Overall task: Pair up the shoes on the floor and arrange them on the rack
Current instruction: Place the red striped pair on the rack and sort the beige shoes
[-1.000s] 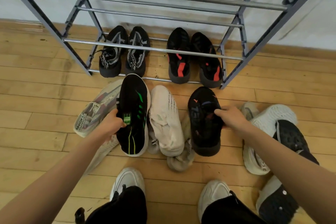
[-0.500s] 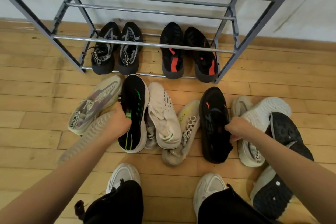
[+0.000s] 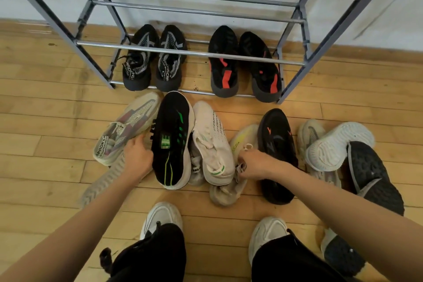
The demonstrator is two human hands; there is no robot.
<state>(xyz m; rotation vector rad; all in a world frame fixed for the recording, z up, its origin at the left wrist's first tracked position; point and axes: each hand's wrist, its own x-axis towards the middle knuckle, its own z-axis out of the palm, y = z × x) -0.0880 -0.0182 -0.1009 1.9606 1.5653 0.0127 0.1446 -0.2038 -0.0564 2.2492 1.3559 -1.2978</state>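
A metal shoe rack [image 3: 190,53] stands against the wall. On its bottom tier sit a black-and-grey pair [image 3: 153,62] and a black-and-red pair [image 3: 242,68]. Loose shoes lie in front on the floor. My left hand [image 3: 137,157] rests between a beige-and-pink shoe [image 3: 128,126] and a black shoe with green marks [image 3: 171,139], fingers on the beige one; its grip is unclear. My right hand [image 3: 254,165] pinches the collar of a beige shoe with a yellow mark [image 3: 242,142], next to a black shoe with orange marks [image 3: 277,155].
A white knit shoe [image 3: 212,144] lies between my hands. A beige sole [image 3: 103,181] is upturned under my left forearm. At the right is a heap with a white sole [image 3: 338,144] and a black sole [image 3: 370,176]. My own white shoes [image 3: 160,217] stand below.
My right hand let go of the black-and-orange shoe, which now lies further right, and moved left onto the beige-and-yellow shoe. My left hand slid left off the black-and-green shoe toward the beige-and-pink one.
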